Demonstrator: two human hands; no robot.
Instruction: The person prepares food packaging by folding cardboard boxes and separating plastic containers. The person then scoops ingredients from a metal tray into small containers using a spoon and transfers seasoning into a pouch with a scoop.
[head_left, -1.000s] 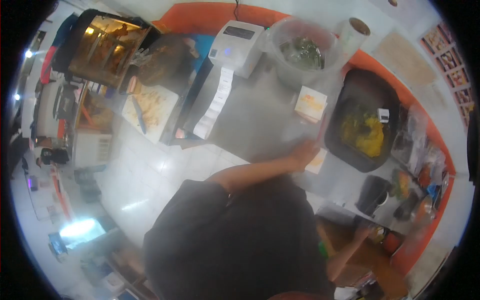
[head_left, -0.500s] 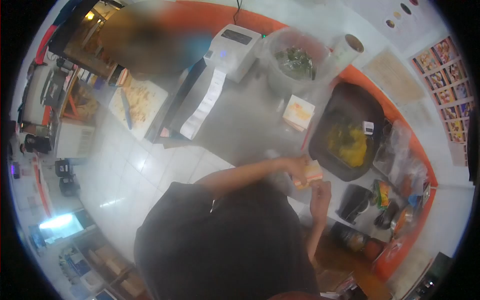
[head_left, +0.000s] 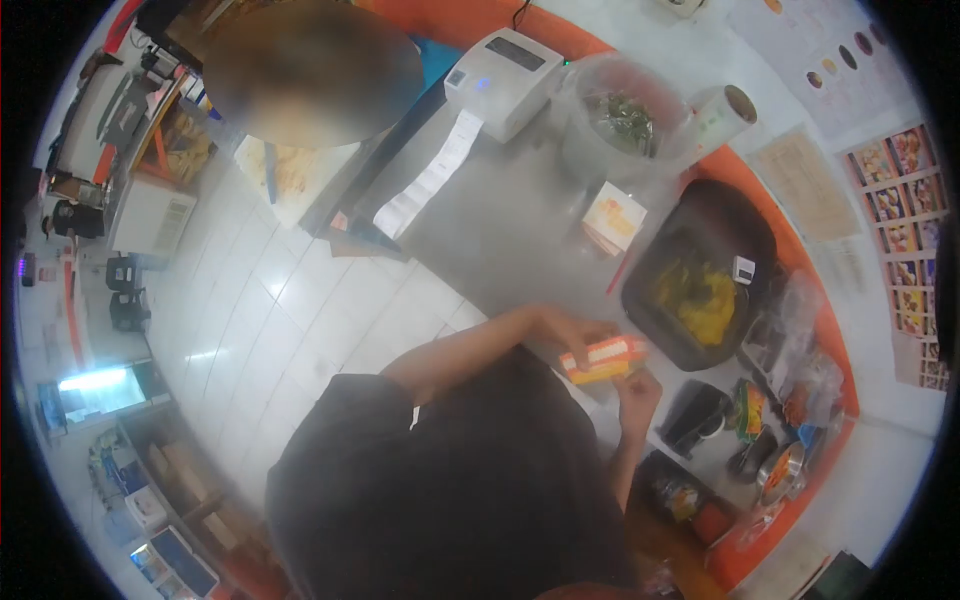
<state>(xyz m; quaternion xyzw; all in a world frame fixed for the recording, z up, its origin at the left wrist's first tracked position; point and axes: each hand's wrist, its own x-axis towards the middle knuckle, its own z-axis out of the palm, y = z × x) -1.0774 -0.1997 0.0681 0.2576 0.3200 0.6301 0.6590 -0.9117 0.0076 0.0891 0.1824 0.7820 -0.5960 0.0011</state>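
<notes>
A small box of orange, white and yellow card [head_left: 605, 360] is between the two hands, above the near part of the grey table [head_left: 480, 220]. It looks tilted, with a white pattern along its orange side and a yellow strip below. The left hand [head_left: 575, 338] has its grip closed on the box, the thumb across the side that faces up. The right hand [head_left: 637, 392] has its fingers bent close together at the lower right end of the box; how firmly this grip holds, I cannot tell.

To the right of the box, the large black plastic tub [head_left: 648, 312] with yellow food stands near, its rounded rim close to the hands. Ahead of the hands lies a stack of white cards or flat boxes with orange print [head_left: 613, 217], just beside the tub. The grey surface stretches between this stack and the long white paper strip [head_left: 430, 175], which comes out of the white printer [head_left: 505, 75]. On the near left, the table edge drops to the white tiled floor [head_left: 310, 310].

The box carries some marks, but they are too small and hazy to read. The strip shows separate printed labels, also unreadable, and the picture posters [head_left: 900, 230] on the wall show rows of food.
</notes>
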